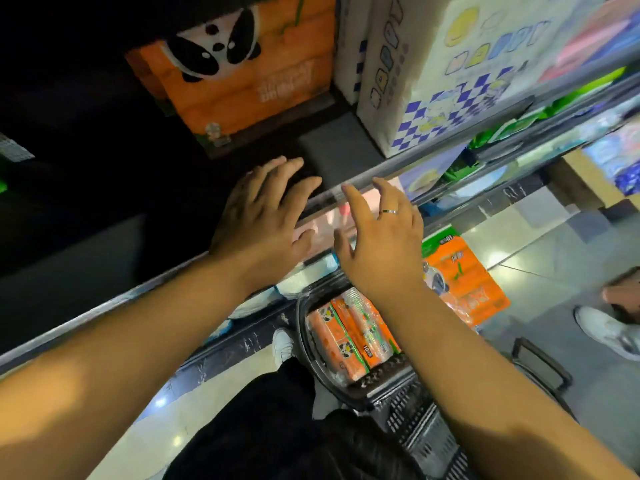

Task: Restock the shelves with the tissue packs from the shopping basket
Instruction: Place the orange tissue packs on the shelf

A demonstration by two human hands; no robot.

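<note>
Above the basket (412, 414), my left hand (263, 216) and right hand (381, 244) were empty, spread apart; tissue packs (349, 337) lay beneath my right, pointing away.

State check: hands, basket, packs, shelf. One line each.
Left hand: open, empty, above shelf edge.
Right hand: open, empty, fingers spread.
Basket: holds orange packs.
Panda pack: upright on shelf.
Checkered pack: upright at shelf front.
Loose pack: flat beside basket.

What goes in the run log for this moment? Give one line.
left hand: open, empty, over shelf | right hand: open, empty, at shelf edge | tissue pack: on shelf | basket: packs inside
</note>
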